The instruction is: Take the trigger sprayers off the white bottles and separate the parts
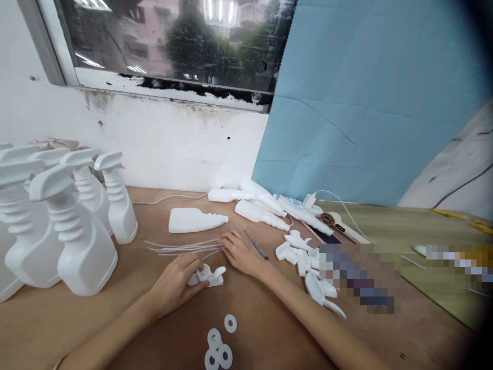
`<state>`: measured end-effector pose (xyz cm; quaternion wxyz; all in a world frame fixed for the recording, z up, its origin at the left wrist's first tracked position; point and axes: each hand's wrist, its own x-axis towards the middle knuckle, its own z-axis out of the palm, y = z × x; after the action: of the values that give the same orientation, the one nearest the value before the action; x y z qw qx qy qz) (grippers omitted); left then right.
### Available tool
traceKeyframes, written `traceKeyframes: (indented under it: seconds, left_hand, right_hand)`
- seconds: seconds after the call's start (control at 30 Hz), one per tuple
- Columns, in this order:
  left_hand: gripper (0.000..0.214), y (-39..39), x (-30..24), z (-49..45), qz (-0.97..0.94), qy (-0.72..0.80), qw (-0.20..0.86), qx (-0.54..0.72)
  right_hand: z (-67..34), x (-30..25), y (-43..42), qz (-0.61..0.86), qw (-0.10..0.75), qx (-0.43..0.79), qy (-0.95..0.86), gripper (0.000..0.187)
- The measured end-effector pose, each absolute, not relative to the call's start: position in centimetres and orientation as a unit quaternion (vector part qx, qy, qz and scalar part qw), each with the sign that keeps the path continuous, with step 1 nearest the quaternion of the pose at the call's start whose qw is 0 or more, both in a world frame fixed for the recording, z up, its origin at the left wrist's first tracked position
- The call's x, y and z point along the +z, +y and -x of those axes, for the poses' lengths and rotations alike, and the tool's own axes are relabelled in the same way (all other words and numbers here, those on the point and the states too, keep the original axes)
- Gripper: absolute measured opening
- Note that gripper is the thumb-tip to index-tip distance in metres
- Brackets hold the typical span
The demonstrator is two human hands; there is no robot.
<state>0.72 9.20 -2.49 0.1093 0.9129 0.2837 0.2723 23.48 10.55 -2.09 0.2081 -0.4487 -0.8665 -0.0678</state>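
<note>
My left hand [177,283] is closed around a white trigger spray head [215,279], its thumb and fingers on the near end while the trigger end sticks out to the right. Just above it, thin white dip tubes [169,251] lie in a loose bundle on the table. The fingers of my right hand [239,252] are bent down onto the right ends of these tubes, pinching there; the fingertips are partly hidden. A slim screwdriver-like tool [256,243] lies beside the right hand. Several flat white ring washers [230,324] lie nearer to me.
Assembled white spray bottles [87,257] stand at the left. One bottle without a head [188,221] lies behind the tubes, with more bottles [262,213] heaped by the wall. Loose spray heads [296,254] are piled right of my forearm, near a phone [321,234] and a cable [342,205].
</note>
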Motion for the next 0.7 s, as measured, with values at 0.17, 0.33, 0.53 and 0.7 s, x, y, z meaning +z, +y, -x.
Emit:
traceKeyframes:
  seconds: [0.17, 0.33, 0.53, 0.7]
  left_hand:
    - [0.017, 9.1, -3.0, -0.8, -0.906, 0.287, 0.07, 0.303]
    - [0.027, 8.9, -3.2, -0.7, -0.902, 0.296, 0.054, 0.309]
    - [0.032, 9.0, -3.8, -0.5, -0.901, 0.284, 0.059, 0.322]
    - [0.034, 9.1, -4.3, -0.5, -0.899, 0.283, 0.065, 0.328]
  right_hand:
    - [-23.9, -3.3, 11.4, 0.429, 0.132, -0.106, -0.887, 0.018]
    - [-24.1, -3.9, 11.6, 0.438, 0.135, -0.102, -0.883, 0.016]
    - [-25.1, -3.1, 11.7, 0.474, 0.245, -0.021, -0.846, 0.017]
    - [-24.0, -1.5, 11.1, 0.475, 0.396, 0.114, -0.778, 0.016]
